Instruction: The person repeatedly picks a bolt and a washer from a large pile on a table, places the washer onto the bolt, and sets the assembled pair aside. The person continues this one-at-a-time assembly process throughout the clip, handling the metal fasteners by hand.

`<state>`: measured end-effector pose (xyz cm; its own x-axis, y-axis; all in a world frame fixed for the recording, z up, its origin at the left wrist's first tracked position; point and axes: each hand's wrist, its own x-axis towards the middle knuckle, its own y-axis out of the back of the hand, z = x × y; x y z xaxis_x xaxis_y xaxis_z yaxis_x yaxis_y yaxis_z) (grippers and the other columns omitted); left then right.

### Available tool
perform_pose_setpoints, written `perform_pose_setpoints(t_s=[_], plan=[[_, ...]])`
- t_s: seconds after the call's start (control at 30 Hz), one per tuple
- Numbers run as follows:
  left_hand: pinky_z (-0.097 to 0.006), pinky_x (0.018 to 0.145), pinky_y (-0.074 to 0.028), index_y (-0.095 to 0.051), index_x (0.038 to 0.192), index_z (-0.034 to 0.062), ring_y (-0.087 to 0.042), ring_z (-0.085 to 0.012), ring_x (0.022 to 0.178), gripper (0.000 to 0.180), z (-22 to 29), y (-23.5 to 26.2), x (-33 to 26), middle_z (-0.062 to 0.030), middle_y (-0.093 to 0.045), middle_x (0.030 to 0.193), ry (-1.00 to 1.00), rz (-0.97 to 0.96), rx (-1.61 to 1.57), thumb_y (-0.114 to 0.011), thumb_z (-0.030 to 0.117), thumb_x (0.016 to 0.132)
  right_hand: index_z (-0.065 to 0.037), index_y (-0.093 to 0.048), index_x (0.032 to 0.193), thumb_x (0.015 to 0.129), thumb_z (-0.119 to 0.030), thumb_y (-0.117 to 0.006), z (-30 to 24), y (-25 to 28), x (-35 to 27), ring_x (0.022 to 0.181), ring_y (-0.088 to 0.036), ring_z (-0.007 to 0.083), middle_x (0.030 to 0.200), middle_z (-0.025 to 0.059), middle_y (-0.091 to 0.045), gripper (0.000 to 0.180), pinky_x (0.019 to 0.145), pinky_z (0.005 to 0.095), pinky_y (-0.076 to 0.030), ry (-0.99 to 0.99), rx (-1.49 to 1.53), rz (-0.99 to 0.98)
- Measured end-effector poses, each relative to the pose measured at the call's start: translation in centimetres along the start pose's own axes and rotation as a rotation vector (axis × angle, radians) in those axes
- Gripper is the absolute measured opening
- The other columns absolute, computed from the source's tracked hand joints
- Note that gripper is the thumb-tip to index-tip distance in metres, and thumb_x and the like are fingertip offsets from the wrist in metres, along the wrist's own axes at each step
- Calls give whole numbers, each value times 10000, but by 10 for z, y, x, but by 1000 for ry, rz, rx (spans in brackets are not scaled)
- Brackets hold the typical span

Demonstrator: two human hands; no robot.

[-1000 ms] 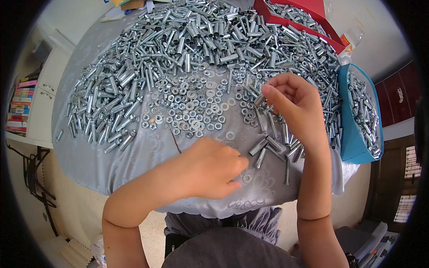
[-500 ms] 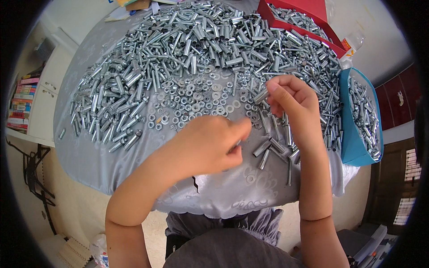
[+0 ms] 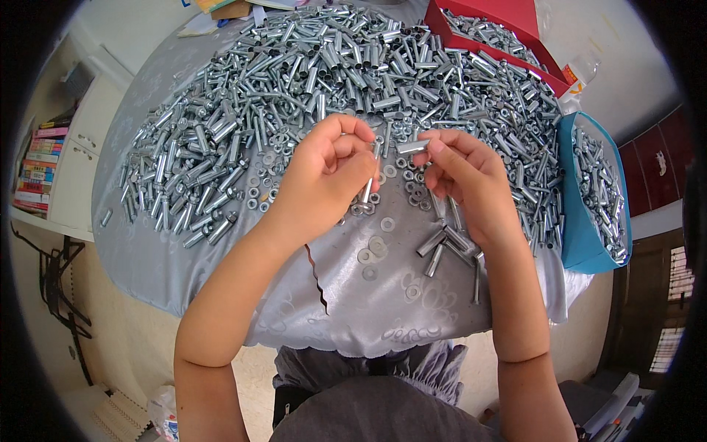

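Over the middle of the table, my left hand [image 3: 331, 169] pinches a slim silver bolt [image 3: 370, 180], its shaft slanting downward. Just to its right, my right hand [image 3: 475, 177] grips a short metal sleeve [image 3: 412, 148] between thumb and fingers, one end pointing toward the bolt. The two parts are apart. Flat washers [image 3: 377, 246] lie on the cloth below the left fingers. Several loose sleeves [image 3: 434, 261] and a long bolt [image 3: 476, 281] rest near my right wrist. Nuts and washers under both hands are partly hidden.
A grey satin tablecloth [image 3: 383, 313] covers the round table. A large heap of sleeves [image 3: 353, 70] fills its far side, with assembled bolts [image 3: 199, 184] at left. A red box [image 3: 549, 74] and a blue fabric bin [image 3: 582, 247] hold more hardware at right.
My left hand has moved up and away, and the bolt now shows in its fingers. My right hand has shifted left and slightly down with the sleeve. Washers below are uncovered.
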<state>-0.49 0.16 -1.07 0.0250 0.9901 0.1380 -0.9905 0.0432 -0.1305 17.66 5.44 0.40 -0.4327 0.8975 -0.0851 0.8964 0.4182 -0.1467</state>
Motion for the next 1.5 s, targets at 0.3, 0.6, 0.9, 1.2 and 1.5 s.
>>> perform_pose_setpoints(t_s=[0.3,0.6,0.9,1.2,1.5], plan=[[-183,430,-318,-423,1027,11,-354,-43,487,162,3,-6,-2,-10,-460,732,75,-69,39,-395,70,879,6,-570,1047,843,-153,-565,1,1,0,610,-503,52,833,43,-626,258,540,164,-377,35,-55,-31],[-160,434,-222,-467,1000,33,-312,-9,521,197,2,-1,-4,13,-457,706,-38,-50,184,-408,52,814,22,-574,1040,834,-84,-578,2,-4,-5,702,-534,58,863,39,-617,231,603,184,-426,101,-110,-130],[-183,427,-201,-457,1023,47,-282,-30,493,302,4,-3,-5,14,-414,666,143,157,227,-342,251,831,37,-569,1016,823,-48,-587,6,-19,-12,779,-561,78,901,53,-608,212,668,211,-456,95,-48,-182],[-211,640,-377,-433,1073,55,-486,-94,736,376,3,-22,-8,-35,-483,873,239,212,-11,-358,365,874,0,-588,1024,803,-41,-598,26,-33,-16,739,-578,97,890,64,-631,225,686,243,-469,293,-267,-274],[-175,396,-226,-524,857,76,-331,-35,451,454,8,-10,-5,36,-444,618,565,-109,-185,-350,494,887,-10,-638,869,723,-70,-684,17,-29,-15,622,-573,118,765,76,-630,164,554,246,-458,459,-509,-172]])
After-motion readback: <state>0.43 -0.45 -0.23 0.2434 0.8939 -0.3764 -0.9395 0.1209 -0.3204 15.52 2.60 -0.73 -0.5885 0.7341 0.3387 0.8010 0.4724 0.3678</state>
